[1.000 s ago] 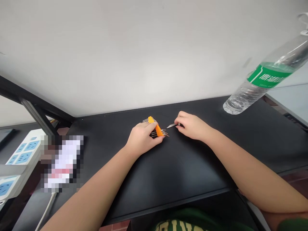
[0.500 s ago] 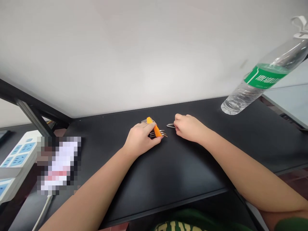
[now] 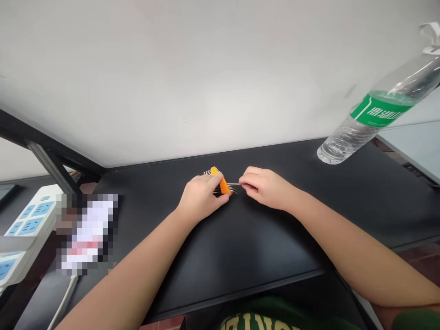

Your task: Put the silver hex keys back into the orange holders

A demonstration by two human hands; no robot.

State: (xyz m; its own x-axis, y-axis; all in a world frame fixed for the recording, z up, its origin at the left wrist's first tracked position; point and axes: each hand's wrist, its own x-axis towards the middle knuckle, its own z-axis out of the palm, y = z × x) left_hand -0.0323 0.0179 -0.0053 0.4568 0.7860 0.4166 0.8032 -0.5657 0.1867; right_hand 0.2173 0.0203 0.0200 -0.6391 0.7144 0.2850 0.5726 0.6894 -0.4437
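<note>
My left hand (image 3: pixel 198 196) is closed around an orange hex key holder (image 3: pixel 224 185), gripping it just above the black tabletop. Several thin metal keys pass through the holder, and bent ends stick out on its right side. Between the fingertips of my right hand (image 3: pixel 264 185) is a thin silvery hex key (image 3: pixel 234 184). Its free end reaches left to the holder; whether it sits in a slot cannot be made out. My fingers hide part of the holder and most of the key's other end.
A tall clear water bottle (image 3: pixel 364 121) with a green label stands at the back right. On the left lie a blurred-out phone-like object (image 3: pixel 91 229) with a white cable (image 3: pixel 63 300) and a white power strip (image 3: pixel 37 224). A pale wall (image 3: pixel 206 82) rises behind the black tabletop (image 3: pixel 240 247).
My right hand has moved left toward the holder, bringing the key's end up to it. My left hand has stayed nearly still with the holder in its grip.
</note>
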